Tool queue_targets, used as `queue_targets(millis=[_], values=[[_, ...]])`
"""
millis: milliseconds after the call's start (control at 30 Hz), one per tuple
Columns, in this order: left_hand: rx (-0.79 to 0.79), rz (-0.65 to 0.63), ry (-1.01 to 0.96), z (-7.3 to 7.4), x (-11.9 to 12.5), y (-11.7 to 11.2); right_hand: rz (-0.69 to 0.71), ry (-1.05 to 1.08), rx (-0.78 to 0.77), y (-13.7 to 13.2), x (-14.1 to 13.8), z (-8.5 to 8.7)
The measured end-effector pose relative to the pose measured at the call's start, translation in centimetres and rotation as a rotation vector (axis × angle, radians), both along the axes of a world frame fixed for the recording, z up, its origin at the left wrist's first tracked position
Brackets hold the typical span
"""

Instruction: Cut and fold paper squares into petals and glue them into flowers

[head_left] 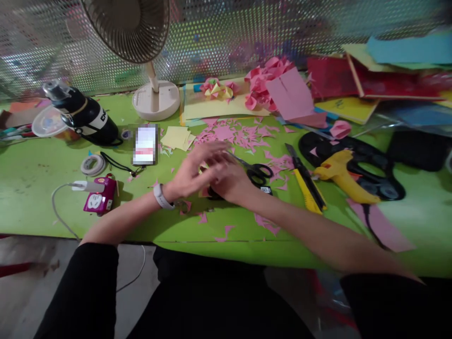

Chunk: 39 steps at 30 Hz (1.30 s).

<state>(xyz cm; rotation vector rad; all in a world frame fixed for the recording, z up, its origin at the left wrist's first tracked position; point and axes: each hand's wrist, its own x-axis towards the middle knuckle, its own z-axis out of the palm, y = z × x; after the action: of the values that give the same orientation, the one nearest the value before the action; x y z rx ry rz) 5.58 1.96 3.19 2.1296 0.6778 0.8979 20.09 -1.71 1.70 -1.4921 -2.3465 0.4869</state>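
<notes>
Both hands meet over the middle of the green table, blurred by motion. My left hand (194, 172), with a pale band on its wrist, has its fingers stretched out across the right hand, and I see nothing held in it. My right hand (231, 179) lies close against it, its fingers partly hidden and smeared. Just right of my right hand are black-handled scissors (260, 174), their blades partly covered. A dark object below the hands is mostly hidden. Pink paper scraps (229, 134) are piled behind the hands, and yellow paper squares (177, 138) lie beyond my left hand.
At left are a phone (145, 145), a black bottle (88, 117), a tape roll (92, 165) and a purple power adapter (102, 195) with a cable. A fan (155, 100) stands behind. At right lie a yellow cutter (306, 181), a yellow glue gun (348, 176) and stacked coloured paper (406, 51).
</notes>
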Motion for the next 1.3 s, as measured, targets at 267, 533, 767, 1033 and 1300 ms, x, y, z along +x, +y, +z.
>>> queue_targets(millis=[267, 533, 767, 1033, 1300], values=[[-0.376, 0.062, 0.396, 0.1, -4.1, -1.3, 0.096, -0.126, -0.161, 0.0, 5.1, 6.0], [-0.792, -0.145, 0.241, -2.4, -3.2, -1.6, 0.247, -0.534, -0.276, -1.6, 4.3, 6.7], [-0.772, -0.148, 0.167, -2.2, -3.8, -1.1, 0.198, -0.499, -0.16, -2.2, 5.5, 8.3], [-0.698, 0.041, -0.045, -2.1, -4.5, 0.5, -0.525, -0.442, 0.028, 3.3, 10.0, 6.6], [-0.695, 0.057, -0.196, -2.1, -4.2, 0.2, -0.55, -0.353, -0.019, 5.1, 10.7, 3.6]])
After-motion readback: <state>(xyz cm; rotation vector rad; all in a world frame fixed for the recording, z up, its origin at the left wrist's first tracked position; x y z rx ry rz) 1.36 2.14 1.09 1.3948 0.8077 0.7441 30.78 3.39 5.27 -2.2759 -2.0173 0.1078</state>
